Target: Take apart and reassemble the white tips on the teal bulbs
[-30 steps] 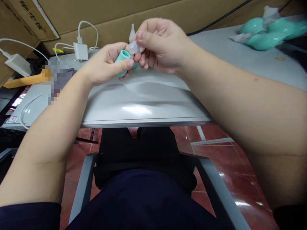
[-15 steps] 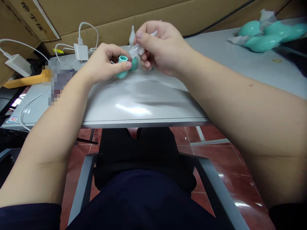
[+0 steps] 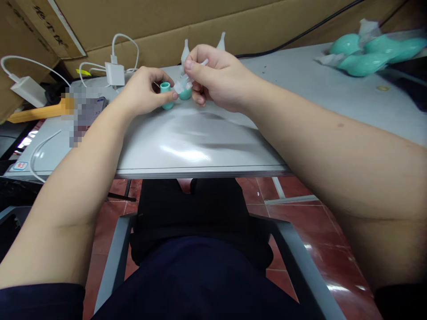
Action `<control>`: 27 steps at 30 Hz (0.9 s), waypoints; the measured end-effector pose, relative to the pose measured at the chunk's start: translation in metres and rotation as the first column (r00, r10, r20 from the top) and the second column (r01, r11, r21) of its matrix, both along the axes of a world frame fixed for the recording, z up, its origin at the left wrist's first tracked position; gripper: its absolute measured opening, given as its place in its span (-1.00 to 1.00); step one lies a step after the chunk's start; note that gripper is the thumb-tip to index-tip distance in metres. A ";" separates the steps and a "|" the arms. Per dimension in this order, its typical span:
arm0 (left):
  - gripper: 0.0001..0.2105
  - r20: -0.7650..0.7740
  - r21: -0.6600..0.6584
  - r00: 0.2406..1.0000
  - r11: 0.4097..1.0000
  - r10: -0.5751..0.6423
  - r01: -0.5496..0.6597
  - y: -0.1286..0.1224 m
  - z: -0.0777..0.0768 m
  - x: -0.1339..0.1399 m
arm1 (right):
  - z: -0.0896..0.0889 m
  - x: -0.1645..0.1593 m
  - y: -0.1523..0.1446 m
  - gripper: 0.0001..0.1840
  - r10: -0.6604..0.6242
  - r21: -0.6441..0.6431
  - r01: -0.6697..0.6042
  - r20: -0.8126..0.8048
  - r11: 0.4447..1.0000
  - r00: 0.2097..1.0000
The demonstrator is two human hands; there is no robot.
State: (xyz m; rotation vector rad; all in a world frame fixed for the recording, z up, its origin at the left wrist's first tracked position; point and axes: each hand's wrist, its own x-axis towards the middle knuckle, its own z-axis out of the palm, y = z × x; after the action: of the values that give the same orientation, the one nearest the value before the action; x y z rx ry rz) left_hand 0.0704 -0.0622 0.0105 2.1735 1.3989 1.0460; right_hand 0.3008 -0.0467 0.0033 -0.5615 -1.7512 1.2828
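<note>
My left hand is closed around a small mint-green bulb, its round open neck facing up above the tabletop. My right hand pinches a translucent white nozzle, whose narrow tip pokes out above the fingers. Clear plastic shows at the fingertips; whether it belongs to that nozzle I cannot tell. Just right of the held bulb sits another green bulb, partly covered by this plastic. A pointed white nozzle rises behind it, and another pointed nozzle shows behind my right hand.
Several green bulbous pieces with clear wrapping lie at the right of the grey table. White chargers with cables and a yellow-orange bar are at the left. A cardboard wall stands behind, with a black cable along it.
My right hand has come slightly left and down with its nozzle, closer to the bulb in my left hand. The nozzle behind my right hand has come into sight.
</note>
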 end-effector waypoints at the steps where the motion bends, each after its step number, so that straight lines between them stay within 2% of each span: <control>1: -0.82 0.022 0.029 1.000 1.000 -0.006 0.005 0.001 0.001 -0.001 | 0.000 0.000 0.000 -0.69 0.006 0.002 -0.006 0.003 1.000 1.000; 5: -0.60 0.141 0.235 0.988 0.972 -0.059 0.025 0.003 0.009 -0.003 | 0.003 0.001 -0.002 -0.73 0.030 0.015 -0.031 0.036 0.999 0.999; 8: -0.49 0.208 0.320 0.952 0.935 -0.227 0.153 -0.004 0.015 -0.001 | 0.005 0.001 -0.005 -0.74 0.043 0.020 -0.045 0.062 0.999 0.997; 11: -0.56 0.239 0.209 0.900 0.924 -0.365 0.320 -0.014 0.019 0.003 | 0.006 0.000 -0.011 -0.74 0.047 0.037 -0.050 0.061 0.998 0.997; 13: -0.57 0.238 0.122 0.889 0.920 -0.392 0.373 -0.021 0.021 0.004 | 0.006 -0.001 -0.015 -0.74 0.049 0.061 -0.052 0.048 0.997 0.998; 18: -0.70 0.140 0.123 0.943 0.950 -0.302 0.286 -0.033 0.026 0.006 | 0.010 -0.002 -0.023 -0.71 0.032 0.098 -0.033 0.006 0.995 0.999; 21: -0.76 0.149 0.051 0.937 0.949 -0.315 0.310 -0.040 0.030 0.007 | 0.012 -0.002 -0.025 -0.62 -0.006 0.096 0.005 0.009 0.995 1.000; 23: -0.80 0.156 -0.013 0.933 0.944 -0.324 0.330 -0.043 0.031 0.008 | 0.011 -0.002 -0.023 -0.58 0.034 0.109 -0.035 0.015 0.993 0.999; 27: -0.72 0.150 -0.067 0.948 0.954 -0.279 0.291 -0.045 0.032 0.008 | 0.008 -0.003 -0.017 -0.56 0.063 0.140 -0.067 0.032 0.988 0.997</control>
State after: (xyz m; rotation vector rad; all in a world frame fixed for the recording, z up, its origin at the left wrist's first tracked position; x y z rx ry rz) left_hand 0.0787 -0.1068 0.0429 2.1141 1.0117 0.9856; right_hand 0.2978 -0.0637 0.0117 -0.4461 -1.8794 1.1895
